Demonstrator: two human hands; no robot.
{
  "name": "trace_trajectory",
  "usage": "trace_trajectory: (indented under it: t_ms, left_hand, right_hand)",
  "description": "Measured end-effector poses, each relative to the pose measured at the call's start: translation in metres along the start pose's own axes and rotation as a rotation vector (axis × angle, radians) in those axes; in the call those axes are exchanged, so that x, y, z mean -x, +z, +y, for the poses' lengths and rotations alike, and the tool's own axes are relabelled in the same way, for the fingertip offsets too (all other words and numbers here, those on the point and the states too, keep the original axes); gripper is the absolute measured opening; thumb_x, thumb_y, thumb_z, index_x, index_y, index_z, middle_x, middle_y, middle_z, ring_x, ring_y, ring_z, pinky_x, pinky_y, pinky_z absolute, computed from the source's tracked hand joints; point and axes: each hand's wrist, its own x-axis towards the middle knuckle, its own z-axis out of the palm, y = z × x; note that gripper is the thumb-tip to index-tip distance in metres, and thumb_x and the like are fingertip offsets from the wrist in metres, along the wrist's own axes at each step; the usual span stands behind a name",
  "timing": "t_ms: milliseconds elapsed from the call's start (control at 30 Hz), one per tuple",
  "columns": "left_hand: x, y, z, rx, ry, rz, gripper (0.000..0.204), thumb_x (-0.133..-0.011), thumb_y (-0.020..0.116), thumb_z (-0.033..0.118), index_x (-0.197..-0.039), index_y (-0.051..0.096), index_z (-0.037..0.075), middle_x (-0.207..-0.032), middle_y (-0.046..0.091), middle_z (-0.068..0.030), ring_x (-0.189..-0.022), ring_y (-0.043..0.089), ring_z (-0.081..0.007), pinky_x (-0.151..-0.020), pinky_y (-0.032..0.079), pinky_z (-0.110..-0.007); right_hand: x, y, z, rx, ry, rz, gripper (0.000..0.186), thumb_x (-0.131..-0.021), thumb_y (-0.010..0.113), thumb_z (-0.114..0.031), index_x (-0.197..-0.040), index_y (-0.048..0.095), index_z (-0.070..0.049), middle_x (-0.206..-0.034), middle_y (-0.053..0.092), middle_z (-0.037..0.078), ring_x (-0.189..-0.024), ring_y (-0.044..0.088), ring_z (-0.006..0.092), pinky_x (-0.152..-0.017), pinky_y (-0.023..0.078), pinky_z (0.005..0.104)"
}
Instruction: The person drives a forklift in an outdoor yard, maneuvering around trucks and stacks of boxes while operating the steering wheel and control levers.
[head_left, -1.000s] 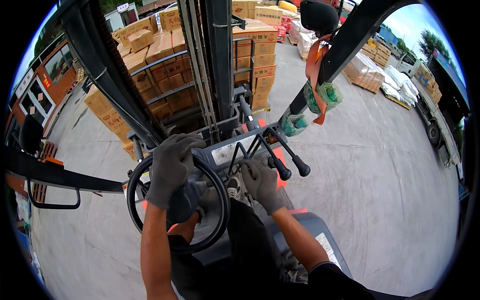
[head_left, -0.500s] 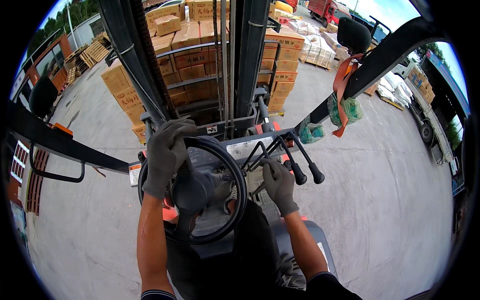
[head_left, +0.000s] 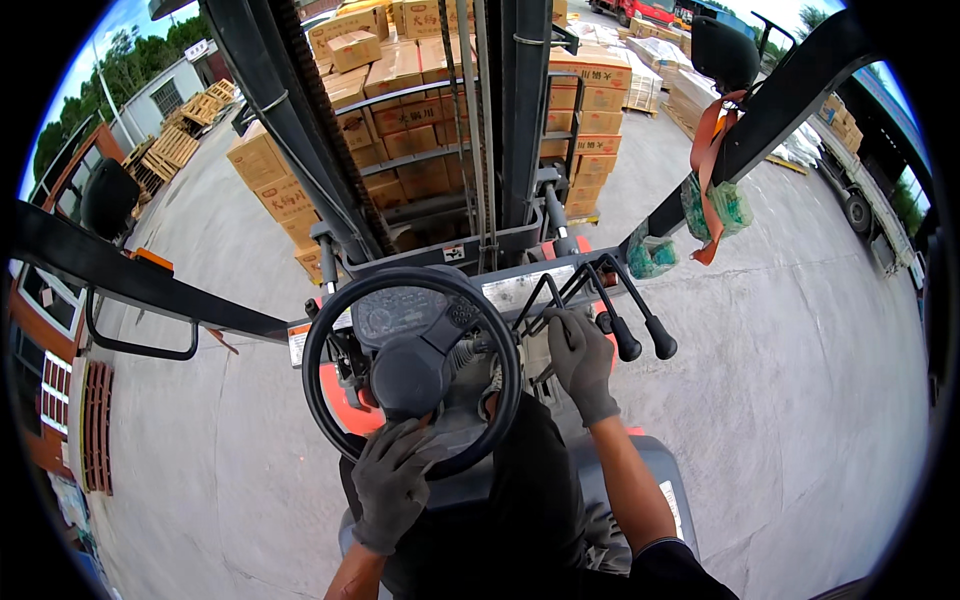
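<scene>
Outdoor concrete yard (head_left: 780, 400), pale grey, surface lines visible. Left: wooden pallets (head_left: 172, 148) piled near 1 light-grey building (head_left: 195, 78) with 1 dark window (head_left: 165, 97); green trees (head_left: 180, 42) behind. Right: 1 flatbed truck (head_left: 868, 188). Daylight.

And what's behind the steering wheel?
Through the steering wheel you can see part of a dark grey panel. Whatever's right behind the round hub or the left hand is hidden.

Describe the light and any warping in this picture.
Head view: soft, even daylight, no hard shadows on the concrete ground; the fisheye lens tilts the flatbed truck at right and leaves the corners black; the steering wheel looks sharp.
</scene>
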Motion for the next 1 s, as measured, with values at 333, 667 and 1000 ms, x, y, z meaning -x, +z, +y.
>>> trace_trajectory:
  t_ms: [333, 667, 1000]
  left_hand:
    - [-0.188, 0.087, 0.022, 0.067, 0.276, 0.072, 0.032, -0.088, 0.07, -0.002, -0.112, 0.083, 0.015, -0.144, 0.074, -0.0085, -0.147, 0.062, -0.0361, -0.13, 0.043, -0.055]
    - [-0.135, -0.022, -0.098, -0.073, -0.054, 0.528, 0.035, -0.091, 0.062, -0.012, -0.109, 0.086, 0.005, -0.13, 0.084, -0.0134, -0.137, 0.071, -0.0367, -0.122, 0.051, -0.048]
    - [0.006, 0.034, 0.021, -0.058, -0.016, 0.111, 0.034, -0.079, 0.067, -0.005, -0.107, 0.083, 0.007, -0.129, 0.082, -0.012, -0.13, 0.073, -0.0403, -0.117, 0.056, -0.055]
  right_hand:
    - [-0.002, -0.007, -0.002, -0.064, 0.115, -0.097, 0.022, -0.107, 0.071, -0.023, -0.119, 0.084, -0.01, -0.114, 0.084, 0.011, -0.105, 0.08, 0.0342, -0.093, 0.062, 0.0448]
    - [0.001, -0.006, 0.005, -0.001, 0.043, -0.037, 0.02, -0.106, 0.072, -0.022, -0.117, 0.084, -0.011, -0.112, 0.085, 0.011, -0.108, 0.081, 0.0331, -0.095, 0.062, 0.0442]
    - [0.001, -0.012, 0.021, 0.009, 0.014, 0.0, 0.02, -0.104, 0.073, -0.023, -0.116, 0.083, -0.011, -0.111, 0.084, 0.011, -0.104, 0.08, 0.035, -0.088, 0.063, 0.0447]
